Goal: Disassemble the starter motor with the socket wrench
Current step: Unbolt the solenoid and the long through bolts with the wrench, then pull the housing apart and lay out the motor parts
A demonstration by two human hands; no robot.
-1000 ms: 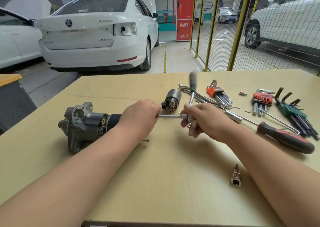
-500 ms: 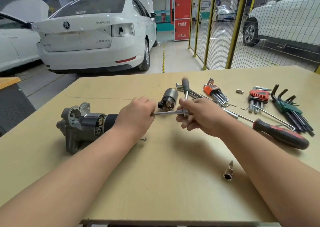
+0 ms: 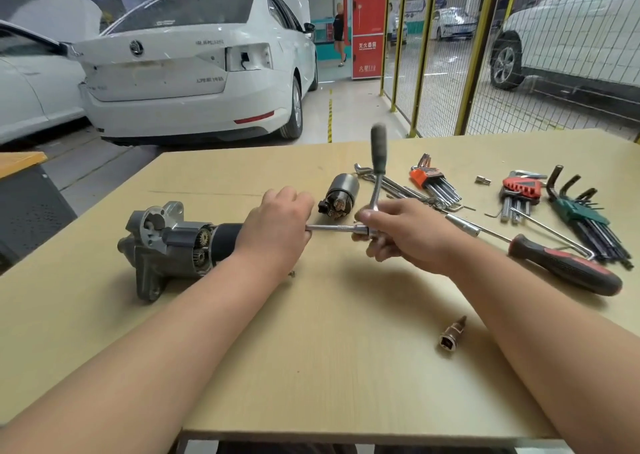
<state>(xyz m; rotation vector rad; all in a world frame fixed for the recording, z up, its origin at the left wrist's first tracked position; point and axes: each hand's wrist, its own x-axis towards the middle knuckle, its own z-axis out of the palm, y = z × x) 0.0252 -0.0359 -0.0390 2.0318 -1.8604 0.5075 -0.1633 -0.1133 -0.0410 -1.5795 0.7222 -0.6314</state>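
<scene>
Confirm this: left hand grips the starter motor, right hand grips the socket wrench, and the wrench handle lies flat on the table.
Wrong on one point. In the head view the socket wrench handle sticks up off the table, not flat on it. The left hand does grip the starter motor and the right hand the wrench.

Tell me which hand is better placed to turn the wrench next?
The right hand: it grips the socket wrench at its head, with the handle pointing up. The left hand holds the starter motor.
</scene>
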